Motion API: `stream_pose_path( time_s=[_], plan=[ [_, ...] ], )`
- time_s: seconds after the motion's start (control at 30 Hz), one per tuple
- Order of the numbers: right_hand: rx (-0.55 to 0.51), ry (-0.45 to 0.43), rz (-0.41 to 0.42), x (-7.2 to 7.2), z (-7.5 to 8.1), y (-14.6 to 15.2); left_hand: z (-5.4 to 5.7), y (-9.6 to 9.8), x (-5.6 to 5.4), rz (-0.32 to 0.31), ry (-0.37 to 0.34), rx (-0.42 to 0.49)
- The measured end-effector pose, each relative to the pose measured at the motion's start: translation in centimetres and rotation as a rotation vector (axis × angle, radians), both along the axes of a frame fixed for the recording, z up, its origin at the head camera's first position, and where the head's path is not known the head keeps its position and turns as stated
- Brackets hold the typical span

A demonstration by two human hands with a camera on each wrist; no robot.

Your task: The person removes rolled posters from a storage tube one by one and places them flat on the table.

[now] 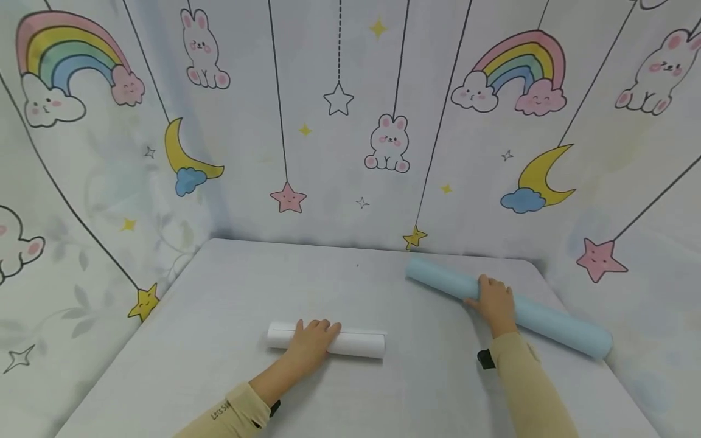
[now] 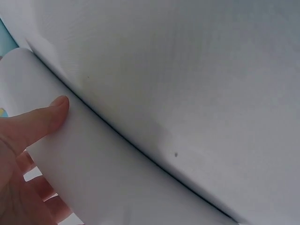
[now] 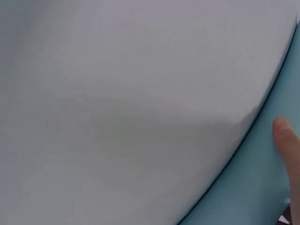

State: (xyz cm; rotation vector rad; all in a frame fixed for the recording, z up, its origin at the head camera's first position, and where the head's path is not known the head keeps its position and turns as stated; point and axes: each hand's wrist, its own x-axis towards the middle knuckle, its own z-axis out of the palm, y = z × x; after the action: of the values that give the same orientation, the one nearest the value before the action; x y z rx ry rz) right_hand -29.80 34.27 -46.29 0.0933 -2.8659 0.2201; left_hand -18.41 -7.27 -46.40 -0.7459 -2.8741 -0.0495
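The left hand [image 1: 312, 348] curls its fingers round the white roll [image 1: 358, 345], the right hand [image 1: 495, 307] round the blue roll [image 1: 564, 327]; each lies beneath the fingers, probably held from above to stop it turning.

The table [image 1: 219, 304] in front of me has a broad, plain top, white going to pale grey, with its 2 far corners rounded off. 2 rolls lie straight on it, well apart from each other. The white roll [image 1: 358, 345] sits a little left of the middle, nearly in line with the far edge, its loose edge showing as a thin line along its length. The light blue roll [image 1: 558, 325], longer and thicker, lies slantwise over on the right: its far end comes up by the table's far edge, and its near end reaches the right edge. I can also make out 1 tiny dark speck [image 1: 358, 265] toward the far side
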Motion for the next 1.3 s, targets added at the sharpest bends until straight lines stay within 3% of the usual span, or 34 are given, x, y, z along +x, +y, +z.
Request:
stream_pose_path(
  time_s=[0.1, 0.3, 0.5, 0.7, 1.0, 1.3],
  plan=[
    [0.003, 0.006, -0.074, -0.6, 0.1, -0.3, 0.1, 0.0, 0.1, 0.001, -0.006, -0.002],
    [-0.036, -0.064, -0.236, -1.4, 0.3, -0.9, 0.2, 0.4, 0.5, -0.017, -0.018, 0.0],
    [-0.087, -0.073, -0.322, -1.2, 0.6, -1.9, 0.2, 0.5, 0.8, -0.002, 0.019, -0.018],
    [-0.045, -0.033, -0.304, -1.0, 0.8, -2.0, 0.2, 0.5, 0.7, 0.004, 0.045, -0.045],
    [0.045, -0.057, -0.229, -0.9, 0.3, -0.7, 0.3, 0.6, 0.6, -0.003, 0.009, -0.071],
    [0.071, -0.031, -0.116, -0.3, 1.4, -0.4, 0.8, 0.6, 0.3, -0.013, -0.023, -0.079]
  ],
)
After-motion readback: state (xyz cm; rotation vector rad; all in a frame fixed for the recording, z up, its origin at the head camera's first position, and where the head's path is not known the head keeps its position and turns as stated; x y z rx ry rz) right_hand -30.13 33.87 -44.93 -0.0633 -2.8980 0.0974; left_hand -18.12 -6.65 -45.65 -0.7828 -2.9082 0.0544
